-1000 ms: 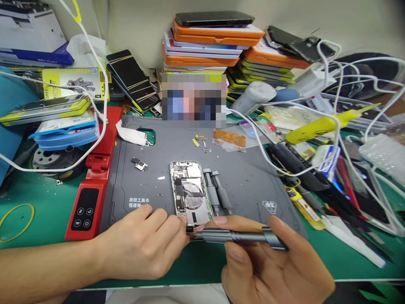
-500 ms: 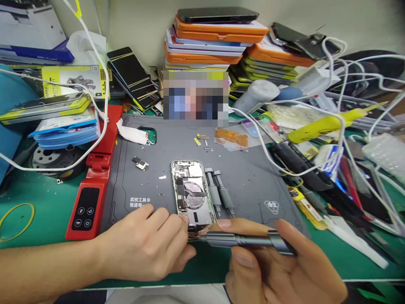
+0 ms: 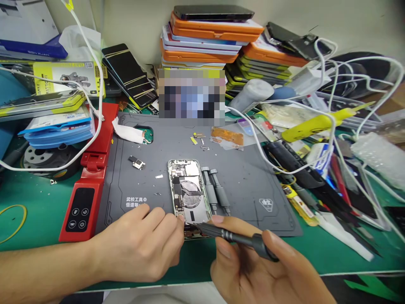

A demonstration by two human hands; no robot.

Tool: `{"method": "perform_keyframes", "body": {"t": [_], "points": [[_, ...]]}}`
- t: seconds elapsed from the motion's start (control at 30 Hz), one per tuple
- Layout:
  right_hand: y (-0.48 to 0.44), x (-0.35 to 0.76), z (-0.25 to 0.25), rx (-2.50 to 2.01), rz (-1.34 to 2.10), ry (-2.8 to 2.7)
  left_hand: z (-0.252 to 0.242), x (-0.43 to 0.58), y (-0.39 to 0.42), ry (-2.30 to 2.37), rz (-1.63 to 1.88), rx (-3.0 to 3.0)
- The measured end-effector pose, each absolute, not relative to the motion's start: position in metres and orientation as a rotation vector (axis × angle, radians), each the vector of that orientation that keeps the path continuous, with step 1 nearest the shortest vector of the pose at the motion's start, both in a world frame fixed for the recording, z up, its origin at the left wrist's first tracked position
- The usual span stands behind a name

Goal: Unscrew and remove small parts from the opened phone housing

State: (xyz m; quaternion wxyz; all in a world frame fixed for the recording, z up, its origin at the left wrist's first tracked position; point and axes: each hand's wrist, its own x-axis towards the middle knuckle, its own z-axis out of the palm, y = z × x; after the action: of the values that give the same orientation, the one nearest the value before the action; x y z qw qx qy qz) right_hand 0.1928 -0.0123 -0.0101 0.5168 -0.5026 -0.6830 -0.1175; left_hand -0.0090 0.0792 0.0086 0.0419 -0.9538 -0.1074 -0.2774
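An opened phone (image 3: pixel 187 190) with its boards and coil exposed lies on the grey repair mat (image 3: pixel 247 185). My left hand (image 3: pixel 139 247) rests on the mat with closed fingers pinching the phone's near left corner. My right hand (image 3: pixel 262 270) grips a grey screwdriver (image 3: pixel 236 238) between thumb and fingers. Its tip points left into the phone's bottom end, close to my left fingertips. Two more grey screwdrivers (image 3: pixel 215 192) lie side by side just right of the phone.
A red device with buttons (image 3: pixel 88 185) lies along the mat's left edge. Stacked orange and white cases (image 3: pixel 205 38) stand at the back. White cables (image 3: pixel 329 105), a yellow tool (image 3: pixel 316 122) and many hand tools crowd the right. Small parts (image 3: pixel 138 162) lie on the mat.
The screwdriver has tilted: its handle end dropped toward me while the tip stays at the phone's bottom end. My right hand shifted slightly left. The left hand holds its place.
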Motion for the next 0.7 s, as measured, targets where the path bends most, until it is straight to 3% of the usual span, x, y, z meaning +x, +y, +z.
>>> {"method": "perform_keyframes", "body": {"t": [0.7], "points": [[-0.0055,0.1851,-0.0113,-1.2,-0.236,-1.579,0.0068,-0.0103,0.0786,-0.323,-0.824,-2.925]]}}
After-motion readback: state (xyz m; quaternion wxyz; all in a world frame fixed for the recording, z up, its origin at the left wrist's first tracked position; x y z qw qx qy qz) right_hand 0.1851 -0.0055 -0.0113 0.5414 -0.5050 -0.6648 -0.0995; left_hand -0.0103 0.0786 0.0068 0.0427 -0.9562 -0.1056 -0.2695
